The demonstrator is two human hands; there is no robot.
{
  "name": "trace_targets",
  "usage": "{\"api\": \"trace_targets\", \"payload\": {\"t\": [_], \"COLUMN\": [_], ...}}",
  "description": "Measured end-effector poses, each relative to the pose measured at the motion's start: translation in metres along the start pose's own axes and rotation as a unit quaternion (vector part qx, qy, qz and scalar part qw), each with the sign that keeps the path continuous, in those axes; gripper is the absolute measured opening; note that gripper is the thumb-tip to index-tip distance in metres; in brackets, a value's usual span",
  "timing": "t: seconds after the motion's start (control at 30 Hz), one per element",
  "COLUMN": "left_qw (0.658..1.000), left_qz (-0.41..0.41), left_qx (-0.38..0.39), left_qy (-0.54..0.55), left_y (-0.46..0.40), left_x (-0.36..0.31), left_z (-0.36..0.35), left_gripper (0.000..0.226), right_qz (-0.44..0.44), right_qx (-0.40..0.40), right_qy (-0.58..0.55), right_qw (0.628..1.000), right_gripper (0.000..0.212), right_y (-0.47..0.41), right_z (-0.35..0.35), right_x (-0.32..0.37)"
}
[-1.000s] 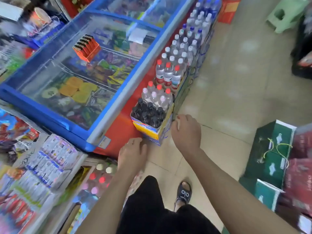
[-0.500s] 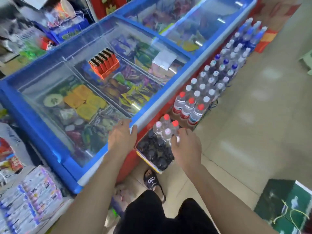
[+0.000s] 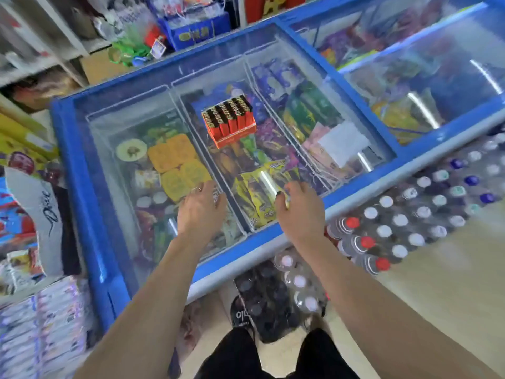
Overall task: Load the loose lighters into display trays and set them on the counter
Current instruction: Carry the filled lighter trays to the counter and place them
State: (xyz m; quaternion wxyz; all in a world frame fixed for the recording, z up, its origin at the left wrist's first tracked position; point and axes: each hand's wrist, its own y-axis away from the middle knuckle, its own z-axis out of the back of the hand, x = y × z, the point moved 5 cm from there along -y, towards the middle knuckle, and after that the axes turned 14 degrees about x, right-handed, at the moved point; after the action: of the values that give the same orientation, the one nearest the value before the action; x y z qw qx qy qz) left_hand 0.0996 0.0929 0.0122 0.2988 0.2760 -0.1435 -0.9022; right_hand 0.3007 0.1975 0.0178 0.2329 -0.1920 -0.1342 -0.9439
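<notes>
So you're standing at the blue chest freezer (image 3: 82, 170), looking down through its glass lid, which is basically serving as your worktop here. The display tray of lighters (image 3: 231, 121) sits on the glass around the middle of the lid, toward the far side, orange-red box with rows of black-topped lighters standing upright in it. Both your arms are stretched out over the near part of the lid, well short of the tray. Your left hand (image 3: 200, 210) is palm down with the fingers relaxed and loosely spread, a ring visible on one finger, holding nothing; can't tell if it's actually touching the glass or just above it. Your right hand (image 3: 299, 212) is to the right of it, fingers slightly curled downward, also with nothing in it as far as I can see, though the fingertips are blurry. Under the glass you've got wrapped frozen snacks, yellow packs on the left side and purple and green ones further right. On the floor against the near right side of the freezer are shrink-wrapped packs of bottled drinks (image 3: 410, 214), white and red caps. Your black sandal (image 3: 240, 314) pokes out below the freezer edge.
</notes>
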Motion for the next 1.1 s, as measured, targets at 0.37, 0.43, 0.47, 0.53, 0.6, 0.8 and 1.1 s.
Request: {"api": "trace_targets", "payload": {"t": [0.37,0.43,0.47,0.53,0.6,0.8,1.1], "left_qw": [0.987,0.986,0.985,0.984,0.984,0.985,0.971], "left_qz": [0.110,0.102,0.102,0.100,0.092,0.043,0.006], "left_qx": [-0.028,-0.033,-0.032,-0.028,-0.027,-0.025,-0.026], "left_qy": [0.115,0.127,0.132,0.143,0.152,0.167,0.238], "left_y": [-0.088,-0.112,-0.122,-0.141,-0.155,-0.182,-0.187], "left_x": [0.005,0.006,0.007,0.009,0.012,0.010,-0.006], "left_z": [-0.008,-0.007,-0.007,-0.004,-0.002,0.018,0.035], "left_gripper": [0.077,0.088,0.093,0.103,0.110,0.116,0.081], "right_qz": [0.105,0.096,0.090,0.079,0.069,0.080,0.076], "right_qx": [0.148,0.177,0.193,0.218,0.231,0.245,0.293], "right_qy": [-0.080,-0.084,-0.093,-0.122,-0.144,-0.210,-0.255], "right_qw": [0.980,0.976,0.973,0.965,0.960,0.943,0.918], "right_gripper": [0.059,0.069,0.074,0.083,0.086,0.090,0.093], "right_y": [-0.186,-0.207,-0.216,-0.231,-0.243,-0.262,-0.268], "right_z": [-0.021,-0.028,-0.032,-0.038,-0.043,-0.043,-0.040], "right_x": [0.017,0.017,0.017,0.019,0.023,0.039,0.045]}}
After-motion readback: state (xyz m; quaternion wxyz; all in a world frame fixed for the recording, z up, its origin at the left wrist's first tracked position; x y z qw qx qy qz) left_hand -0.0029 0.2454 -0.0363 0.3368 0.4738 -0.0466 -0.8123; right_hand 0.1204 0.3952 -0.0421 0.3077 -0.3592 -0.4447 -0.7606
